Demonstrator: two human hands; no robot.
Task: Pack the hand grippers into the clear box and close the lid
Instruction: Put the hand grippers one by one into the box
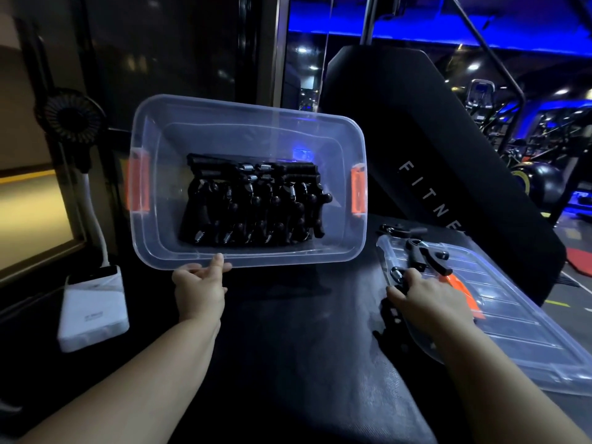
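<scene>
Dead ahead at twelve o'clock, the clear box [288,259] is tipped up toward the camera, with orange latches [358,195] at both ends and a black stack of hand grippers [253,203] packed inside. The left hand [198,286] grips its near rim. Over at four o'clock, the right hand [429,299] curls onto a loose hand gripper [427,256] lying on the lid [512,322]. The black pad [400,123] behind reads "FITNE".

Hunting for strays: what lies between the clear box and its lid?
Head view: one loose hand gripper on the bench, between clear box and lid.
</scene>
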